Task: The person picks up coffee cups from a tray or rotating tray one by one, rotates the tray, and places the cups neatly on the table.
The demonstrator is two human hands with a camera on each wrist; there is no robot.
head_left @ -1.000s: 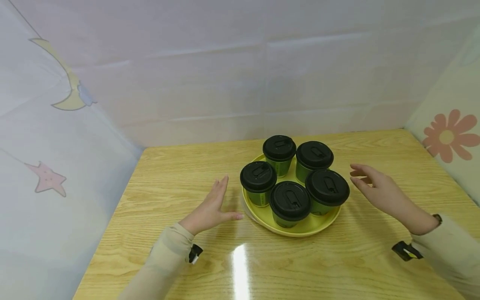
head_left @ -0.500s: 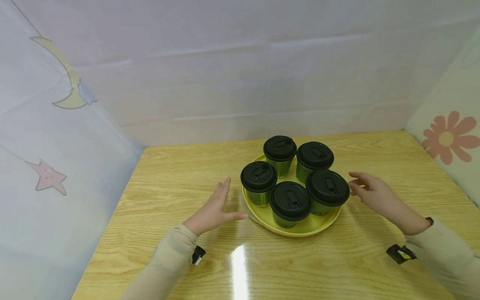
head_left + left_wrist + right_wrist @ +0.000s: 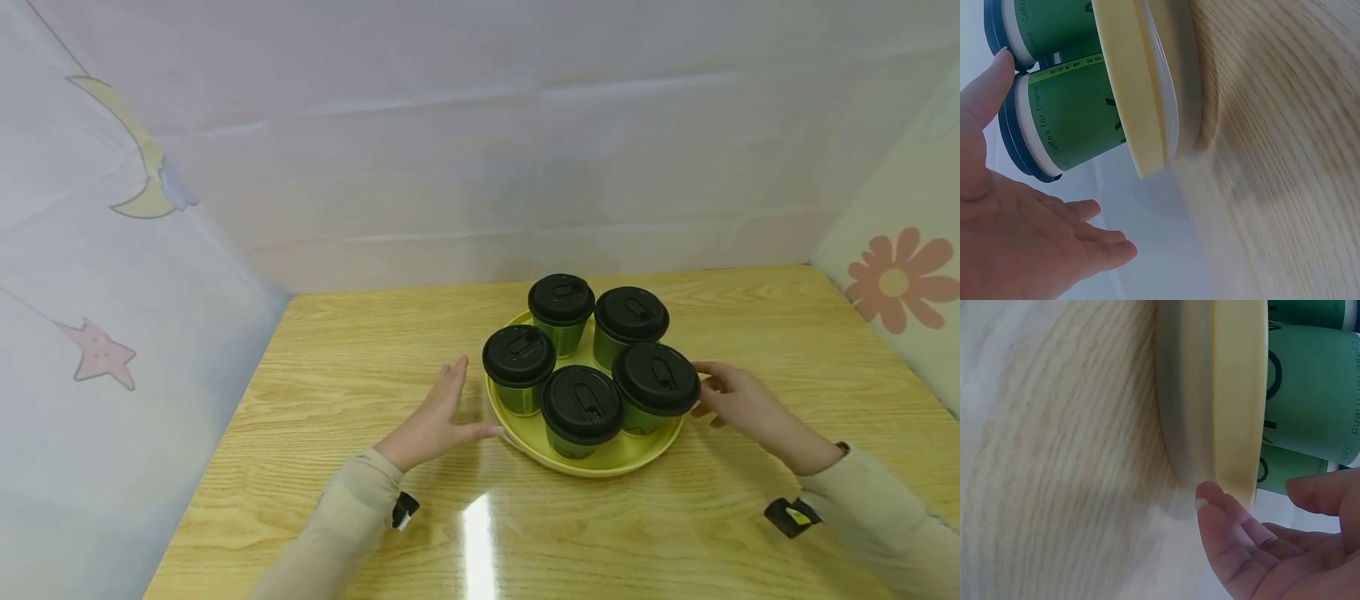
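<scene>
Near the worktop's [image 3: 337,358] back edge, the tray [image 3: 585,472] of cups [image 3: 581,404] sits between an empty, spread left hand [image 3: 431,423] and loosely bent right hand [image 3: 750,410], apparently placed for gripping, which calls for level support.

My pale-sleeved arms [image 3: 341,517] reach forward, well apart, my left hand [image 3: 429,425] spread with its thumb [image 3: 476,431] held away from the straight fingers [image 3: 1100,253], my right hand [image 3: 744,407] turned inward, fingers [image 3: 1225,534] loosely bent
</scene>
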